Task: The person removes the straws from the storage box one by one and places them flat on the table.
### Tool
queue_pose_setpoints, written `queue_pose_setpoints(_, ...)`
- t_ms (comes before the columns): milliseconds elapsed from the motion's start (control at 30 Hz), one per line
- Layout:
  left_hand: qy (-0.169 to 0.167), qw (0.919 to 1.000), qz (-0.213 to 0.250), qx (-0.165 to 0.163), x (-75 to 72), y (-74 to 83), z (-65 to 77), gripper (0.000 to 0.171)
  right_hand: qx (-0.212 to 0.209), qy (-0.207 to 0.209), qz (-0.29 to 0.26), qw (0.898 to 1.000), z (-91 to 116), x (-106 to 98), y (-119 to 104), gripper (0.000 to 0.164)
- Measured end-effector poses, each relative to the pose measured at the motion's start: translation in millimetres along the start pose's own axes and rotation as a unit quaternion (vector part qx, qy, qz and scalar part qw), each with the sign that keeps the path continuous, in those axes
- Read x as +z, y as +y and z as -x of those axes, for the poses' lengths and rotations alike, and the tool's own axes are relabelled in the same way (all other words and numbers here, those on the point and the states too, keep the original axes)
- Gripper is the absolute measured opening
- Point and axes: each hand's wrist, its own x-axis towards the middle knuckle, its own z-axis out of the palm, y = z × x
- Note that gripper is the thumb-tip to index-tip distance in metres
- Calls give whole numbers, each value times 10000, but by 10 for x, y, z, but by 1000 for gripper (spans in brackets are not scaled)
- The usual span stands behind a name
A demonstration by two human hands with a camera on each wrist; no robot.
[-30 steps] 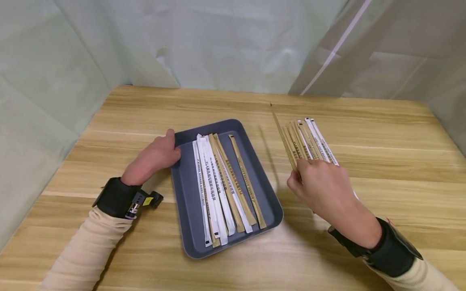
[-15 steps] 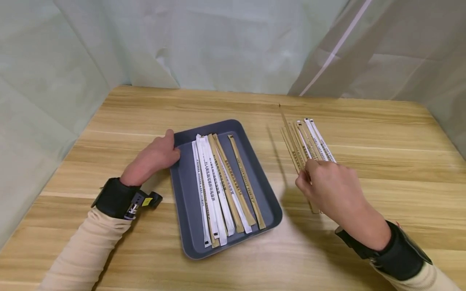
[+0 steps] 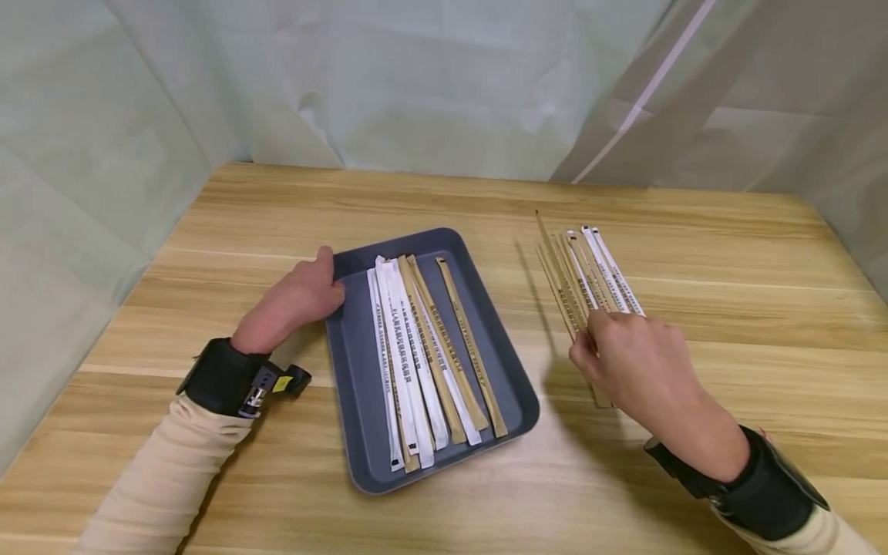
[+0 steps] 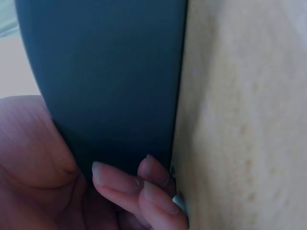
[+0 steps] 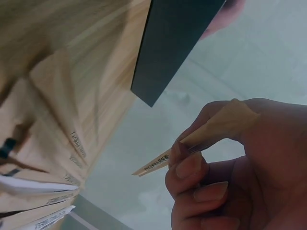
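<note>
My left hand (image 3: 301,291) grips the upper left corner of a dark grey tray (image 3: 523,401), thumb at the rim; in the left wrist view its fingers (image 4: 117,179) bend against the tray's outer wall (image 4: 110,86). White and brown paper-wrapped straws (image 3: 405,354) lie lengthwise inside. On the right, my right hand (image 3: 638,362) pinches a brown paper-wrapped straw (image 5: 211,132) between thumb and fingers, its far end raised above the table. Just beneath and beyond that hand lies a row of brown and white wrapped straws (image 3: 610,270), their near part hidden by the hand.
A wood-grain table (image 3: 277,200) carries everything. Pale sheeting (image 3: 444,92) hangs behind it and along both sides. Table surface lies between the tray and the straw row.
My right hand has shifted right and slightly nearer, carrying the brown straw over the row; its far tip has moved right and a little lower. Left hand and tray stay put.
</note>
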Motion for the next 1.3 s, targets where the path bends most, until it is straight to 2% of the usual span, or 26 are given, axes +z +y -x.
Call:
queue_pose_setpoints(100,-18,10000,6,-20,0,-4,-1,56,-2,18,1,10000,28,21,29,28)
queue_pose_setpoints(367,97,9999,-104,86,4,-23,-5,56,221,-470,-67,9986,86,37,91,21)
queue_pose_setpoints(633,64,9999,-84,26,6,-38,-19,57,313,-584,-66,9978,115,32,146,21)
queue_pose_setpoints(967,0,9999,-43,-107,12,-23,-4,57,388,-509,-76,9979,182,58,231,29)
queue_pose_setpoints(1300,22,9999,-3,-104,10,-28,5,56,440,-796,-170,9957,231,95,307,30)
